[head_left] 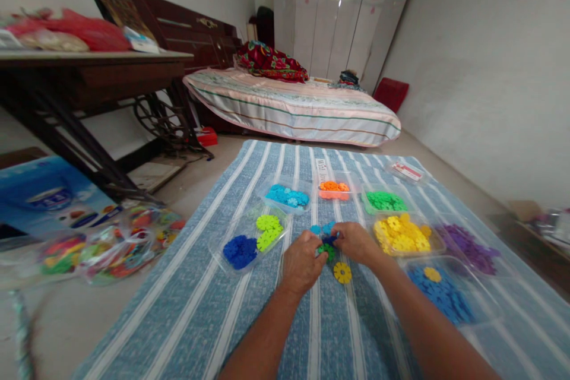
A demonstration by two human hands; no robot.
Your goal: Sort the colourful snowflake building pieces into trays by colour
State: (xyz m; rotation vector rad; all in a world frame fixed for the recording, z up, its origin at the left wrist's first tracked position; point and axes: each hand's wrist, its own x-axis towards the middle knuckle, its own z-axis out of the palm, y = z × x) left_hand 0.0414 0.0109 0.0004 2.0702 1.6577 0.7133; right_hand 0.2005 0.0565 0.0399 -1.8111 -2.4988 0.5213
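Note:
Between my two hands is a small cluster of plastic snowflake discs, with light blue [328,228], dark blue and green [328,251] pieces showing. My left hand [303,264] is closed on its left side, thumb near the green disc. On the other side my right hand [355,241] pinches the dark blue part; the fingers hide where the discs meet. A yellow snowflake disc [342,272] lies just below the cluster. Nearby, a clear tray [217,254] holds dark blue discs [240,251] and lime discs [269,231].
Clear trays around my hands hold light blue [287,196], orange [333,190], green [385,202], yellow [401,234], purple [466,247] and blue discs [440,294]. They rest on a striped cloth [187,309]. Bagged colourful pieces [107,246] lie at left; a bed [289,107] stands beyond.

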